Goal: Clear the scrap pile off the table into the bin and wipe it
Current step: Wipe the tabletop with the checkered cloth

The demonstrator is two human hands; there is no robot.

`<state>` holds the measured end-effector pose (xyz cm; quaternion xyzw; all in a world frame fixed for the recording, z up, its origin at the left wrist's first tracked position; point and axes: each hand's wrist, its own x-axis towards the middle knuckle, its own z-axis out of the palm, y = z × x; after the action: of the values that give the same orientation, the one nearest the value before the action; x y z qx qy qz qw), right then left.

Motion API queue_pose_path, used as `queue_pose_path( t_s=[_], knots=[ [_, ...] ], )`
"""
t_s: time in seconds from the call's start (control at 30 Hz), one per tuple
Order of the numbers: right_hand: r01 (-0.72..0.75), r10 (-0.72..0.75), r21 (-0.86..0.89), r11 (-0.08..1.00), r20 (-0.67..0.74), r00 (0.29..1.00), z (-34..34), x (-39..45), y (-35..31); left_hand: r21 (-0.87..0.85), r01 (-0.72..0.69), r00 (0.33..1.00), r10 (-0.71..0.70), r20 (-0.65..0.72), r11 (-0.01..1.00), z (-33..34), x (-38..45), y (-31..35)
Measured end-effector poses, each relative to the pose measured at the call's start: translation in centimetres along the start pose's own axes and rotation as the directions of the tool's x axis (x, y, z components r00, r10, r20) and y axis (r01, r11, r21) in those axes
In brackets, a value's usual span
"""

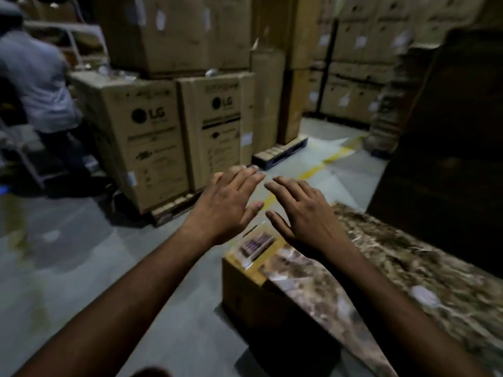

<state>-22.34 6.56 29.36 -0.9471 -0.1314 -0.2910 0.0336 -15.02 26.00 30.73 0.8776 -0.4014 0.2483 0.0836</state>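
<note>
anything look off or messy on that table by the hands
Yes: a clear plastic packet overhangs the corner of the marble-patterned table, and a pale scrap lies further back. Both hands, left and right, are open and hold nothing.

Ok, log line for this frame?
left hand: open, empty | right hand: open, empty | marbled table: beneath right hand | bin: unseen

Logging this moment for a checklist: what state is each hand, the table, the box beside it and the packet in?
left hand: open, fingers straight, holding nothing.
right hand: open, fingers spread, holding nothing.
table: mottled top, a pale scrap on it.
cardboard box: on the floor against the table's end.
clear packet: lying flat on the box.
</note>
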Motion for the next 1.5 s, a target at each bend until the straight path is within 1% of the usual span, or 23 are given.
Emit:
queue_pose_path(
  t_s=[0.1,0.23,0.3,0.4,0.47,0.53,0.67,0.8,0.97,1.03,1.1,1.2,1.3,1.33,1.4,1.5],
  knots=[
    [-0.019,0.012,-0.116,0.993,-0.066,0.998,-5.6,1.5,6.1,-0.017,-0.049,0.99,0.046,-0.13,0.999,-1.6,7.7,3.9],
    [-0.048,0.017,-0.233,0.971,-0.136,0.991,-12.5,2.8,13.4,-0.002,-0.137,0.945,0.13,-0.301,0.991,-3.5,16.2,8.4],
    [-0.06,0.018,-0.262,0.963,-0.158,0.987,-15.2,3.2,16.1,-0.02,-0.167,0.923,0.149,-0.354,0.986,-4.2,19.5,9.9],
    [-0.082,0.041,-0.256,0.963,-0.162,0.986,-17.9,3.1,19.7,-0.085,-0.17,0.894,0.117,-0.432,0.982,-4.2,23.1,11.7],
    [-0.108,0.074,-0.229,0.967,-0.15,0.986,-18.2,2.8,21.4,-0.122,-0.183,0.881,0.108,-0.462,0.975,-3.5,24.3,12.5],
    [-0.127,0.102,-0.211,0.969,-0.126,0.987,-17.7,2.5,23.1,-0.114,-0.182,0.881,0.11,-0.46,0.977,-2.4,25.0,12.9],
    [-0.187,0.172,-0.192,0.963,-0.09,0.981,-15.7,1.9,26.7,-0.09,-0.144,0.906,0.095,-0.413,0.985,0.2,25.8,11.3],
    [-0.241,0.231,-0.193,0.951,-0.075,0.97,-12.4,1.8,30.1,-0.103,-0.116,0.938,0.075,-0.338,0.988,3.7,26.8,7.7],
    [-0.265,0.273,-0.192,0.945,0.013,0.962,-2.0,2.7,32.4,-0.145,-0.091,0.973,0.058,-0.223,0.985,11.8,28.2,1.1],
    [-0.319,0.333,-0.157,0.935,0.071,0.94,3.3,3.7,32.3,-0.212,-0.066,0.989,0.037,-0.141,0.975,16.4,28.5,-2.1],
    [-0.389,0.401,-0.103,0.915,0.151,0.904,9.0,4.9,31.8,-0.285,-0.019,0.999,0.01,-0.032,0.958,21.3,28.5,-5.3],
    [-0.481,0.467,-0.021,0.876,0.286,0.837,17.2,6.0,31.1,-0.342,0.056,0.988,-0.003,0.152,0.938,28.4,27.4,-8.4],
    [-0.603,0.535,0.076,0.794,0.383,0.753,24.6,6.8,30.5,-0.422,0.14,0.945,0.006,0.327,0.896,35.5,26.1,-10.4],
    [-0.642,0.551,0.106,0.759,0.422,0.72,27.2,6.9,30.2,-0.429,0.185,0.917,0.003,0.4,0.884,38.1,25.4,-11.0],
    [-0.702,0.555,0.142,0.698,0.511,0.656,32.1,7.2,29.5,-0.403,0.275,0.834,-0.007,0.552,0.873,42.9,23.8,-11.6],
    [-0.749,0.485,0.176,0.639,0.664,0.57,39.0,7.2,28.1,-0.304,0.353,0.688,-0.025,0.726,0.885,49.5,20.8,-12.3]
  ],
)
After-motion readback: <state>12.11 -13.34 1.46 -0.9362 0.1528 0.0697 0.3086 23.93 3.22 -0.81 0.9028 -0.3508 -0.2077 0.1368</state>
